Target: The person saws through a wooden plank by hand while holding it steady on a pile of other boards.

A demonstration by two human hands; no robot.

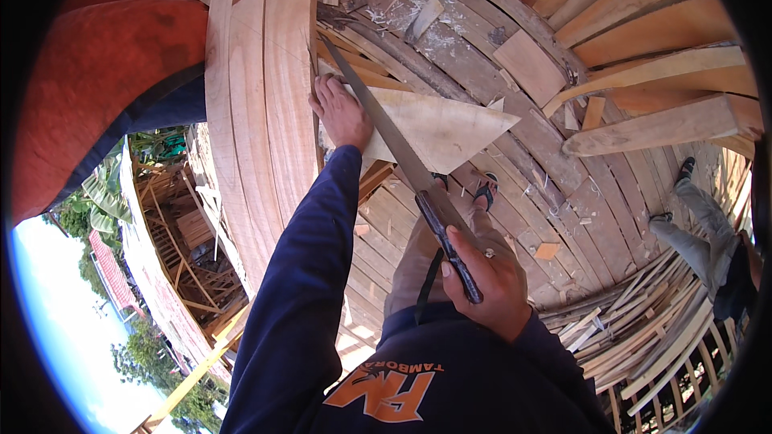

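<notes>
My right hand [492, 280] grips the dark handle of a long machete [386, 124], whose blade runs up and left to the edge of the curved wooden hull planks [257, 112]. My left hand [342, 112] presses flat on a pale triangular board [438, 128] that lies against those planks, just left of the blade. The blade crosses the triangular board near my left hand. My dark blue sleeves come in from the bottom.
I stand inside a wooden boat hull with plank flooring [563, 201] strewn with chips and offcuts. Loose curved timbers [651, 128] lie at the right. Another person's legs [700, 217] are at the right edge. An orange tarp [104, 72] hangs at the left.
</notes>
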